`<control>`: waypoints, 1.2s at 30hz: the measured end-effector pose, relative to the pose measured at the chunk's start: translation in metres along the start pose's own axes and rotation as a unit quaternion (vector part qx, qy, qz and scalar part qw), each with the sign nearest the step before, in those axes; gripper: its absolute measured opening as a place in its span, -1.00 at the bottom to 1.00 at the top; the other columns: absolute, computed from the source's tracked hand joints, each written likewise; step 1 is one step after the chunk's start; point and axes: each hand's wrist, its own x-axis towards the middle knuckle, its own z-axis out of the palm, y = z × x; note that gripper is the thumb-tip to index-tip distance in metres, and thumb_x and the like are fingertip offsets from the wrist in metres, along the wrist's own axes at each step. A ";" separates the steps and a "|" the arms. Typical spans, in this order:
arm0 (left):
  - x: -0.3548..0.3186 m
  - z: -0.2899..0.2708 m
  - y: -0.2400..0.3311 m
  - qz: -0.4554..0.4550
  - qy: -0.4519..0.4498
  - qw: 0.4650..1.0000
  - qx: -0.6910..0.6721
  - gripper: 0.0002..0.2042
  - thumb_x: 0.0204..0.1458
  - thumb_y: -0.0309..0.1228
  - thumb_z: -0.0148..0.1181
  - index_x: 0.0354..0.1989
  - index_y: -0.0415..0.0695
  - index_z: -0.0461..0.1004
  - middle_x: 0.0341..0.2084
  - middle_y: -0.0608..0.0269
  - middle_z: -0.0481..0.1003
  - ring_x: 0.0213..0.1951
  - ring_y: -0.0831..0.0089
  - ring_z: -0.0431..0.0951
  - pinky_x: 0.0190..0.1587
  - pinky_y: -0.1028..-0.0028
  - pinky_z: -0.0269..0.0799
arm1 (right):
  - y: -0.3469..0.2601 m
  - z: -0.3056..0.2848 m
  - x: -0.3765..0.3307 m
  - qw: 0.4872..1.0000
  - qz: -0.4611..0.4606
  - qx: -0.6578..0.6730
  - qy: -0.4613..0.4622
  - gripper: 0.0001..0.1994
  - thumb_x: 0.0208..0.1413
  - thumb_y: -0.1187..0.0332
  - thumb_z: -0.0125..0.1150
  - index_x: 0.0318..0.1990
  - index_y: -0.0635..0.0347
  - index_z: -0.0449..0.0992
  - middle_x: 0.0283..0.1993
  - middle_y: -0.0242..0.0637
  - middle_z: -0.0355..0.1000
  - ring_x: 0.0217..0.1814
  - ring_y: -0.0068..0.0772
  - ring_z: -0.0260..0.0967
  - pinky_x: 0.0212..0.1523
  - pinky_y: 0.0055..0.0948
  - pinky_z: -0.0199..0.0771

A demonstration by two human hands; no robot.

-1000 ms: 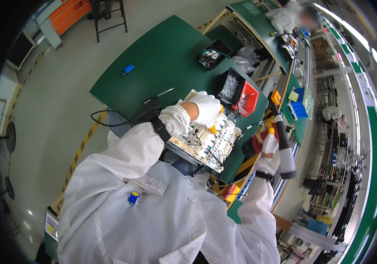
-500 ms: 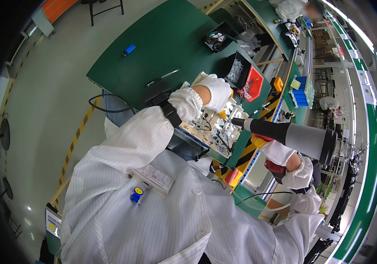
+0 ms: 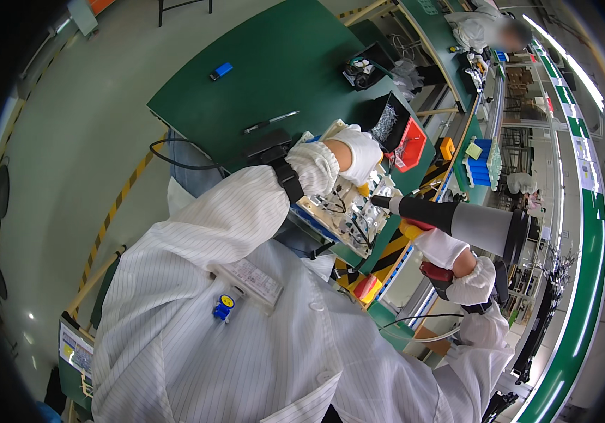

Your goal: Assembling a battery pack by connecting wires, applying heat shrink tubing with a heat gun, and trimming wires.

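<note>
My left hand (image 3: 359, 154), in a white glove with yellow fingertips, is bent down over a white plastic assembly (image 3: 330, 215) with black wires. Its fingers are curled, and what they hold, if anything, is hidden beneath the hand. My right hand (image 3: 445, 252), gloved the same way, is wrapped round a power screwdriver (image 3: 482, 224) with a grey and black barrel and a red and black lower part. The tool lies nearly level, its narrow black nose pointing left at the assembly's right side, close to my left fingertips. Whether the nose touches a part I cannot tell.
Beyond the assembly on the green table (image 3: 246, 84) stand a black bin (image 3: 389, 116) of screws and a red tray (image 3: 413, 146). A pen (image 3: 271, 122) and a blue block (image 3: 221, 71) lie farther left. A blue rack (image 3: 479, 163) sits to the right. Another person works far right.
The view has shifted slightly, so the table appears farther right. My right hand and the screwdriver have come a little left relative to the table. My left hand stays over the assembly.
</note>
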 end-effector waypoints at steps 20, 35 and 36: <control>0.005 0.002 0.001 0.007 0.004 1.000 0.009 -0.62 -0.08 -0.12 0.33 -0.16 -0.11 0.65 -0.16 0.17 0.61 0.01 0.26 0.54 0.05 0.26 0.36 | 0.014 0.004 -0.006 0.997 -0.044 0.058 0.012 -0.80 0.08 0.47 0.34 -0.12 0.21 0.60 -0.30 -0.28 0.55 -0.29 -0.40 0.47 -0.22 -0.45 0.49; 0.000 0.001 -0.002 -0.001 0.002 1.000 0.002 -0.66 -0.07 -0.15 0.31 -0.19 -0.11 0.66 -0.19 0.16 0.61 0.00 0.25 0.54 0.04 0.26 0.35 | -0.006 0.004 0.014 0.995 -0.090 -0.045 0.021 -0.70 0.03 0.39 0.34 -0.04 -0.02 0.65 -0.23 -0.16 0.62 -0.28 -0.19 0.56 -0.25 -0.36 0.51; 0.000 0.003 -0.002 0.002 0.017 1.000 0.003 -0.65 -0.06 -0.13 0.32 -0.18 -0.11 0.66 -0.18 0.17 0.61 0.00 0.25 0.54 0.04 0.26 0.35 | -0.015 0.005 0.015 0.995 -0.073 -0.064 0.031 -0.73 0.04 0.36 0.34 -0.06 -0.02 0.66 -0.23 -0.18 0.61 -0.28 -0.20 0.55 -0.27 -0.36 0.51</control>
